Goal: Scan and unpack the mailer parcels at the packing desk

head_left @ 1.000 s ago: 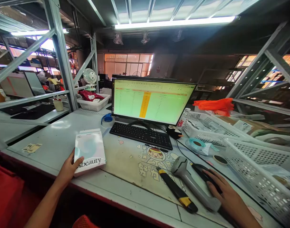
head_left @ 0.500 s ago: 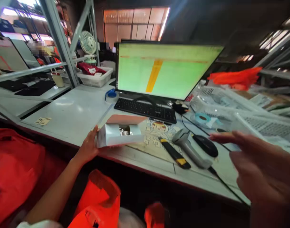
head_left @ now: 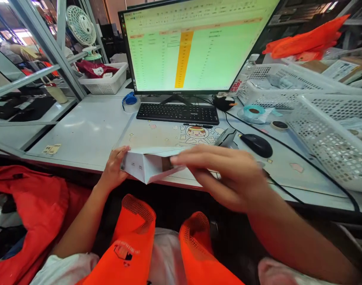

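My left hand (head_left: 113,169) grips the left end of a small white cardboard box (head_left: 153,168) at the table's front edge. The box is tilted, with small print on its side and an opening facing me; a dark brown patch shows inside at the right. My right hand (head_left: 231,178), slightly blurred, reaches across from the right with fingers stretched out and thumb apart. Its fingertips are at the right part of the opening; whether they pinch anything is hidden. Behind that hand, a grey barcode scanner (head_left: 226,138) is partly covered.
A black keyboard (head_left: 177,113) lies below the monitor (head_left: 157,59), a mouse (head_left: 256,145) to the right. White plastic baskets (head_left: 326,138) line the right side. Tape rolls (head_left: 253,113) and a cable (head_left: 299,148) lie nearby. Another basket (head_left: 105,85) and a metal frame (head_left: 47,47) stand left.
My right hand has moved left from beside the mouse to the box. The box has turned and tipped, so its opening now faces me. The view has tilted down.
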Action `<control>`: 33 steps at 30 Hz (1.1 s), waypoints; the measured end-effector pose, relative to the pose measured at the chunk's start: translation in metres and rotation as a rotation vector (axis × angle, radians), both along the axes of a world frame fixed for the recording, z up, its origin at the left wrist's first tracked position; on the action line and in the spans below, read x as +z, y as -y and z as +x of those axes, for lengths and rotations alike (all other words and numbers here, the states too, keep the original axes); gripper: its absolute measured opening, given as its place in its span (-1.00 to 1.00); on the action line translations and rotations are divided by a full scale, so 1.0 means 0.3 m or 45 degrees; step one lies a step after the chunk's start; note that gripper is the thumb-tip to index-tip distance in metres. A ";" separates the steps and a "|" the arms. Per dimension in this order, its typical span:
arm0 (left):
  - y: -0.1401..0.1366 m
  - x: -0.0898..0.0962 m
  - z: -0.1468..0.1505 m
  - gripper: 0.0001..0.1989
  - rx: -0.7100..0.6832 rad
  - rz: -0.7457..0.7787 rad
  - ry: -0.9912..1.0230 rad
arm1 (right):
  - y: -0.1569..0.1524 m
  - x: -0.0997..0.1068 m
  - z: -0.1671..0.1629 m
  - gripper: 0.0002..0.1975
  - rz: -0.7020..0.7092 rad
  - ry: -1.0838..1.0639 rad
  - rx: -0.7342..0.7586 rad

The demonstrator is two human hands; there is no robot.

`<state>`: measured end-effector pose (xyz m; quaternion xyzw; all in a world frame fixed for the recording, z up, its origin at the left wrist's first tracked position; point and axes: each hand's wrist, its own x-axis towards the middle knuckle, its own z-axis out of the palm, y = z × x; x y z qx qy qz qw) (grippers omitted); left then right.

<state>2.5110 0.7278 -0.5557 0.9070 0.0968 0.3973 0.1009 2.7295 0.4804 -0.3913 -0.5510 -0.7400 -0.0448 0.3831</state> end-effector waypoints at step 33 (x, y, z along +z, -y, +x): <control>0.006 0.478 -0.044 -0.17 0.076 -0.259 -0.622 | -0.044 -0.160 0.283 -0.86 0.416 -0.449 -0.380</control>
